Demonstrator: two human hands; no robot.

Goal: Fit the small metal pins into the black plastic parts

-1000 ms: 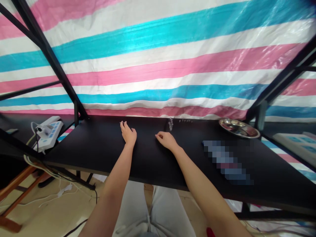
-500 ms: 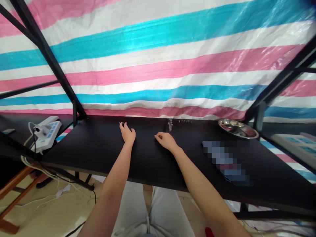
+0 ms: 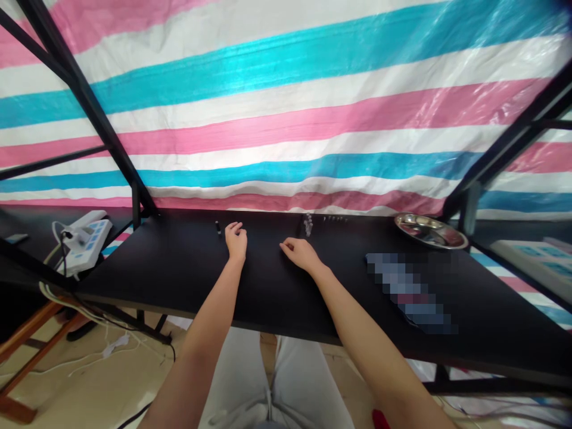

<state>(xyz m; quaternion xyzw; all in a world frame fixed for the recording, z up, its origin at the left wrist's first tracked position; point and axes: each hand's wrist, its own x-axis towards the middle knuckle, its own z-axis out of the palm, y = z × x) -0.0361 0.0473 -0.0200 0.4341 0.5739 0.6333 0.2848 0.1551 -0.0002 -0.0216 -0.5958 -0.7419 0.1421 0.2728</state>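
My left hand (image 3: 236, 239) lies on the black table (image 3: 179, 268) with its fingers loosely curled and nothing in it. A small dark piece (image 3: 218, 227) lies just to its left, apart from the fingers. My right hand (image 3: 300, 252) rests palm down on the table, fingers bent, holding nothing that I can see. Behind it stands a small clear object (image 3: 308, 224), and a short row of tiny dark pieces (image 3: 335, 219) lies to the right of that.
A shiny metal dish (image 3: 429, 232) sits at the table's back right. A blurred-out flat item (image 3: 411, 289) lies right of my right arm. A white power strip (image 3: 84, 237) with cables rests on the left. Black frame bars rise on both sides.
My left hand has slid a little to the right and drawn back from the small dark piece, which now lies uncovered beside it. My right hand has stayed put.
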